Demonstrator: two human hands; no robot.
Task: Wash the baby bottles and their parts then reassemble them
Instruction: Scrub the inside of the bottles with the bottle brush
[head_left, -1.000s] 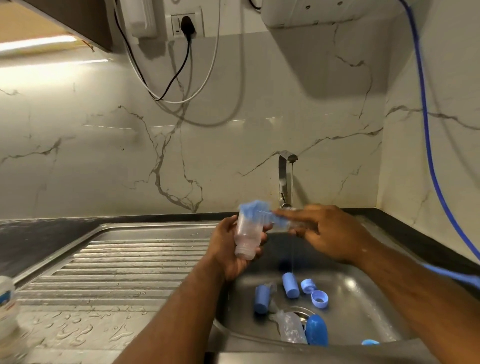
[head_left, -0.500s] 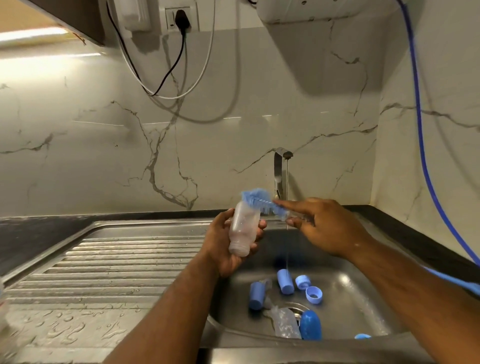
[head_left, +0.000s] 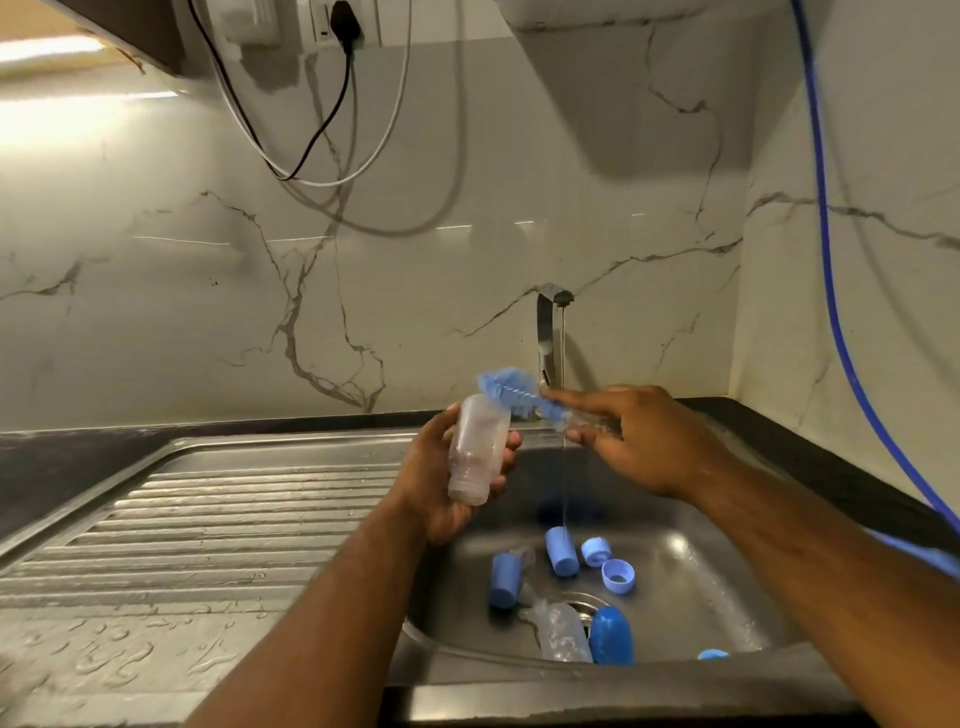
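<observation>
bottle (head_left: 475, 457) gripped in my left hand (head_left: 434, 486); right hand (head_left: 641, 441) pinches brush (head_left: 511, 391) on its upper end. risk: wet grip slips w/ hard scrubbing, bottle drops into sink (head_left: 701, 561).

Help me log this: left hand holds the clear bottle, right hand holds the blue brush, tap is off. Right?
No: the tap is running; the head view shows a thin stream. The left hand does hold the clear bottle, the right hand the blue brush.
</observation>
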